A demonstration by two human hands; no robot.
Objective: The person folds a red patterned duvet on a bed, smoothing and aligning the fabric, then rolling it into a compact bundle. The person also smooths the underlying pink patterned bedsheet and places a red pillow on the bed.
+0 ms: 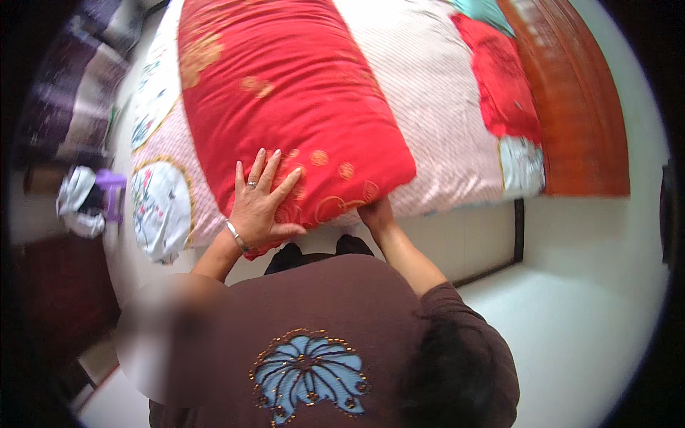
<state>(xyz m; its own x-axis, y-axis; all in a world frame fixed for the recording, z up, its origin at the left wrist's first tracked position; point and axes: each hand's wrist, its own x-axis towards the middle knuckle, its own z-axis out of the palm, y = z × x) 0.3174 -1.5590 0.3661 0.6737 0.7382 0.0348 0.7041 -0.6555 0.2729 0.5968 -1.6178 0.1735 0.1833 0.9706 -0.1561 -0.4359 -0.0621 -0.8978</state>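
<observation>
A folded red quilt with gold patterns lies across the bed on a pink and white striped bedspread. My left hand, with a ring and a bracelet, rests flat on the quilt's near left part, fingers spread. At the quilt's near right edge is my right hand; its fingers are partly hidden under the fabric, so their grip is unclear.
On the right, a red pillow lies beside the wooden headboard. A teal cloth is above it. At left stands a purple object with white cloth. A dark bed leg reaches the floor.
</observation>
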